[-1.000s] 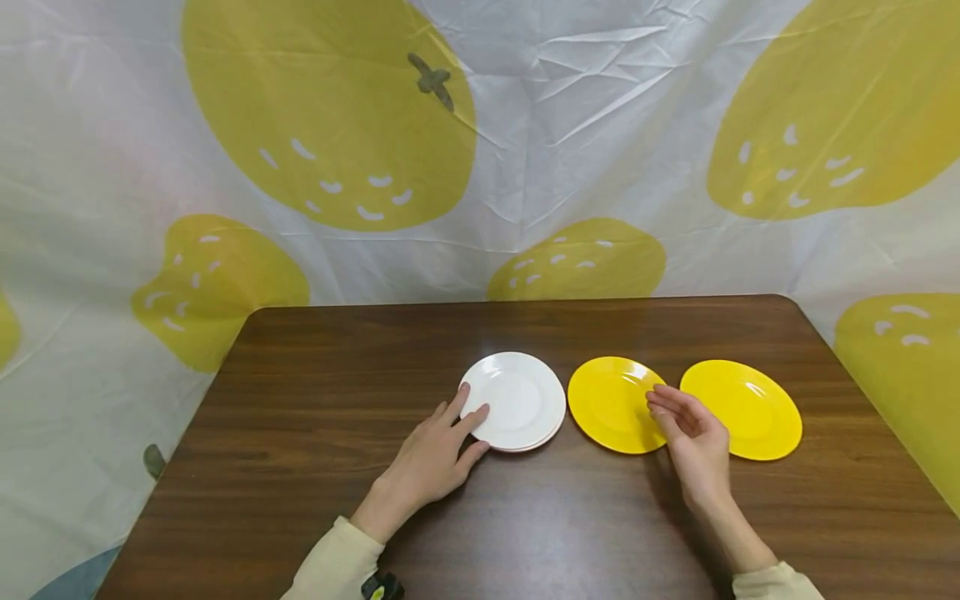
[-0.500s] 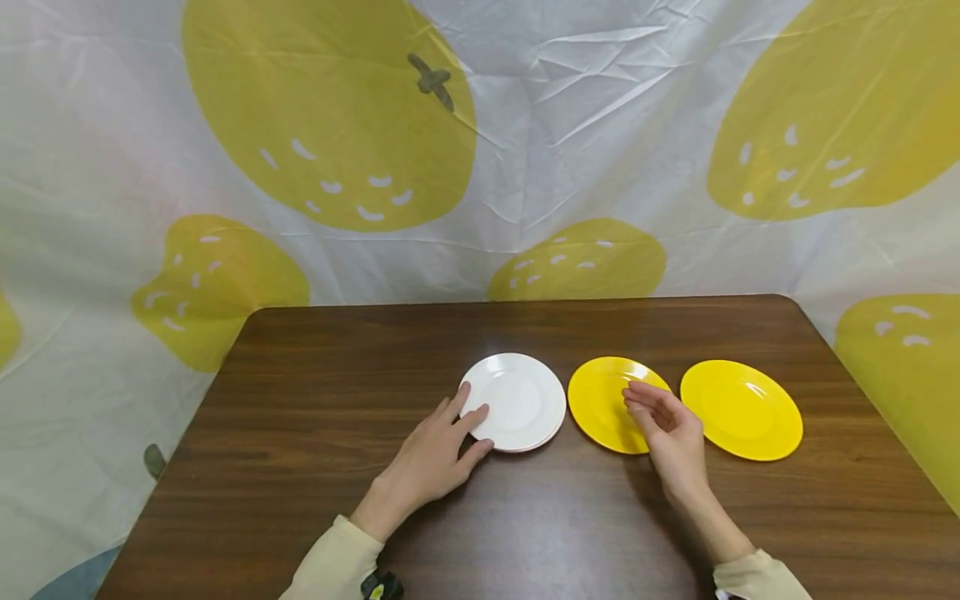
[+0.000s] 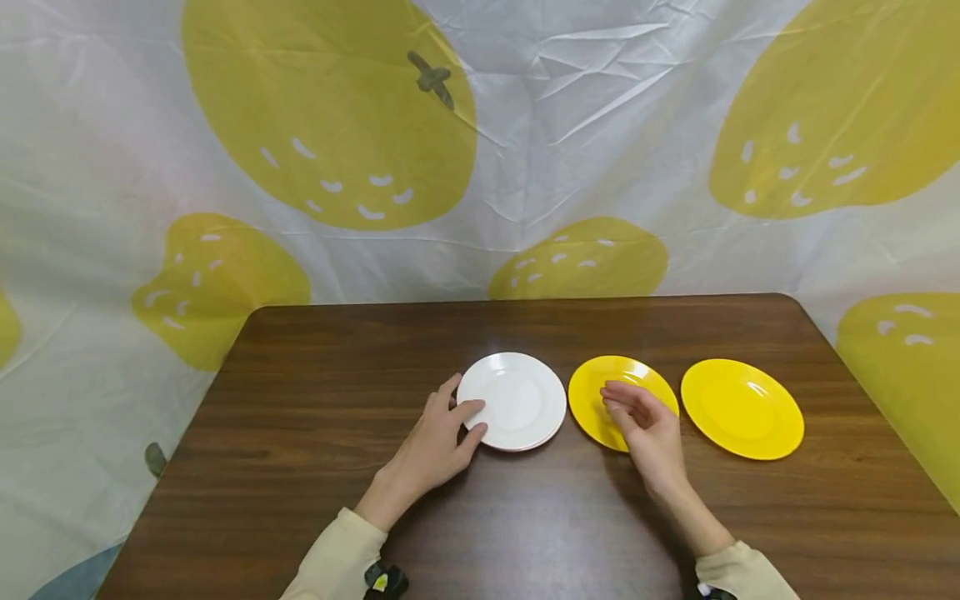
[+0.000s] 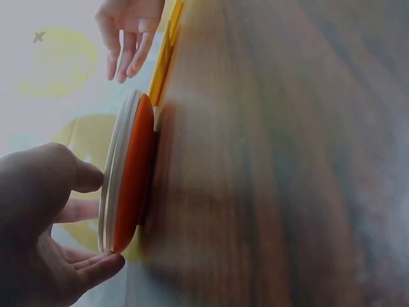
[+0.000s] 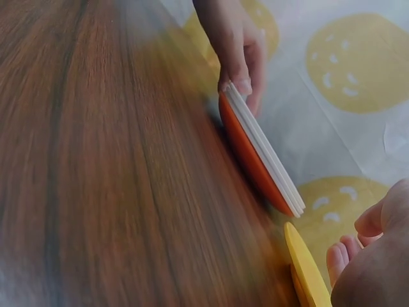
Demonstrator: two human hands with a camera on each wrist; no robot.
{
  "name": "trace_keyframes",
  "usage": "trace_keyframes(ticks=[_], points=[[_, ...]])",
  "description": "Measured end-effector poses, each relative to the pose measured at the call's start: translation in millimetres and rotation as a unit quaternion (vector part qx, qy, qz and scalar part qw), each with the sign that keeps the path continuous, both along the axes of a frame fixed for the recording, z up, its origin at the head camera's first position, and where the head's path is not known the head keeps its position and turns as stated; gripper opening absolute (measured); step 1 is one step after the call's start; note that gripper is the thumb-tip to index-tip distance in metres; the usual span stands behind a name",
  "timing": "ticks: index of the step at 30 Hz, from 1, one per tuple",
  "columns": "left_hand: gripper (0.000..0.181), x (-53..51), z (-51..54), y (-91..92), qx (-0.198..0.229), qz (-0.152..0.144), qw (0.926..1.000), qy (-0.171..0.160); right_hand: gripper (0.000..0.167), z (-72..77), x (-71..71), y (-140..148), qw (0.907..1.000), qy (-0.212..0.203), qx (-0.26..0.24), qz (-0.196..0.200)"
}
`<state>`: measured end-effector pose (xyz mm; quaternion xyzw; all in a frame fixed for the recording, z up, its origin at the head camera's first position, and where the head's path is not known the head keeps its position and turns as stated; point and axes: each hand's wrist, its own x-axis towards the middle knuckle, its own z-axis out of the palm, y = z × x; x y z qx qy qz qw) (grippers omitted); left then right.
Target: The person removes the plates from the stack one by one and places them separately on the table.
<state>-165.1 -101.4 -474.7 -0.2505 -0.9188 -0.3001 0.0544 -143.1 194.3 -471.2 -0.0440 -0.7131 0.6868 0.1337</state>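
Observation:
My left hand (image 3: 422, 450) grips the left rim of a small stack of plates, thumb and a finger over the top plate and other fingers at the edge. The top white plate (image 3: 517, 404) faces up; in the left wrist view pale rims lie above an orange plate (image 4: 134, 173) at the bottom. Over the middle yellow plate (image 3: 592, 408) hovers my right hand (image 3: 654, 442), fingers relaxed and slightly bent, holding nothing. It hides part of that plate. Another yellow plate (image 3: 742, 408) lies on the right.
The dark wooden table (image 3: 315, 400) carries the plates in a row toward its back edge. Behind it hangs a white cloth (image 3: 525, 167) printed with yellow fruit. Wrist straps and pale sleeves (image 3: 337, 554) show on both arms.
My right hand has moved left, from between the two yellow plates to above the middle one. My left fingers have shifted from the white plate's top toward its left rim. The plates look unmoved.

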Motion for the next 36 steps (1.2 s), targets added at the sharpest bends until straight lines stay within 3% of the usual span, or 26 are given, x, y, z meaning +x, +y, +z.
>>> trace_keyframes(ticks=[9,16,19,23,28,36], points=[[0.031,-4.9,-4.5,-1.0,0.019,0.019,0.9996,-0.008,0.028,-1.1,-3.9,-16,0.9982,-0.016,0.05,0.027],[0.026,-9.1,-5.3,-0.5,0.053,0.042,0.9976,0.016,0.032,-6.5,-6.5,-27,0.9932,-0.016,0.099,0.059],[0.024,-11.1,-5.6,0.1,0.073,0.056,0.9956,0.018,0.035,-10.2,-6.1,-29,0.9831,0.013,0.173,0.058],[0.022,-12.3,-4.9,0.5,0.105,0.078,0.9914,-0.001,0.036,-13.7,-5.2,-31,0.9616,0.057,0.264,0.05],[0.019,-13.3,-4.8,0.0,0.16,0.089,0.9828,-0.025,0.034,-13.6,-5.6,-33,0.9421,0.076,0.324,0.044],[0.017,-16.7,-7.7,-2.5,0.243,0.112,0.962,-0.057,0.033,-12.9,-5.7,-36,0.9395,0.076,0.332,0.04]])
